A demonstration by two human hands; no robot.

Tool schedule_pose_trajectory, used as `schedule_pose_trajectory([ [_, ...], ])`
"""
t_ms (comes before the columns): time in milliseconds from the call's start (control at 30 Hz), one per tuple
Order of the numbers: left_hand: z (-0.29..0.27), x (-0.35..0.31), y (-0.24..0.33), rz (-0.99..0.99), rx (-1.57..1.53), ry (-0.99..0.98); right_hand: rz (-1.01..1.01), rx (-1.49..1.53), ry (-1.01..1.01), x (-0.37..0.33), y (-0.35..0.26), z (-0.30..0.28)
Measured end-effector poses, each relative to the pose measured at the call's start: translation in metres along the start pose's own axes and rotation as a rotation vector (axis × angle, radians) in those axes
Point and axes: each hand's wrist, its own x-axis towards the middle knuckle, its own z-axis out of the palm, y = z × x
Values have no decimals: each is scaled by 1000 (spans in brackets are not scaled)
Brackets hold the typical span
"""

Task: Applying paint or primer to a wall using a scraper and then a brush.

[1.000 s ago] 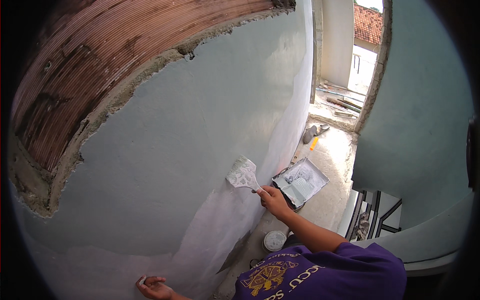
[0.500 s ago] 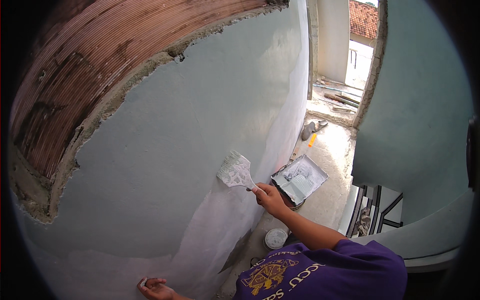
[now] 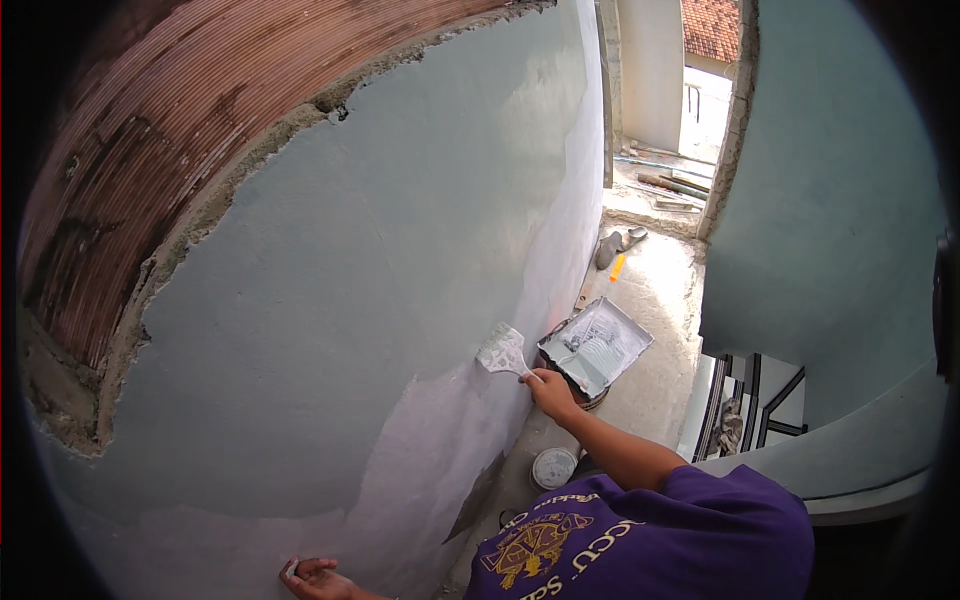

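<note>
My right hand (image 3: 551, 392) is closed round the handle of a wide paintbrush (image 3: 504, 350). Its bristles rest against the wall (image 3: 290, 290), where grey-green paint borders a paler, whitish strip. Low on the same wall, at the bottom left, my left hand (image 3: 315, 578) has its fingers loosely bent and apart. Nothing clear is held there, though a whitish spot shows on a finger. Just right of the brush a paint tray (image 3: 607, 345) with pale paint in it sits on top of a bucket, whose side shows only in part.
A small round paint can (image 3: 553, 468) stands on the floor near my body. Farther along lie grey shoes (image 3: 618, 246) and an orange-handled tool (image 3: 617, 268). Ribbed sheeting (image 3: 200, 120) lies beyond the wall's rough top edge. Another green wall (image 3: 820, 200) rises at the right, beside a stairwell.
My right hand has moved the brush right and down along the wall, toward the tray. The left hand stays low by the wall. The view has shifted slightly.
</note>
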Motion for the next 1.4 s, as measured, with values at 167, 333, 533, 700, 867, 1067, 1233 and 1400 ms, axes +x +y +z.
schedule_pose_trajectory([
  [167,0,1,5,92,-126,-59,-109,271,-226,-20,-72,-5],
  [333,-3,3,2,62,-127,-11,-152,214,-226,-11,-60,-6],
  [533,6,3,4,92,-119,-31,-127,-140,32,11,18,-7],
  [700,3,2,6,80,-95,-7,-137,138,-171,-16,-59,-9],
  [867,4,2,5,93,-95,-5,-64,346,-301,-14,-56,-12],
  [1067,6,2,4,72,-95,16,-66,-30,-112,18,-9,-17],
  [1233,4,3,-2,58,-100,22,-92,-152,-100,10,-27,-16],
  [1400,-1,3,-5,89,-80,40,-22,84,-282,-7,-57,-17],
])
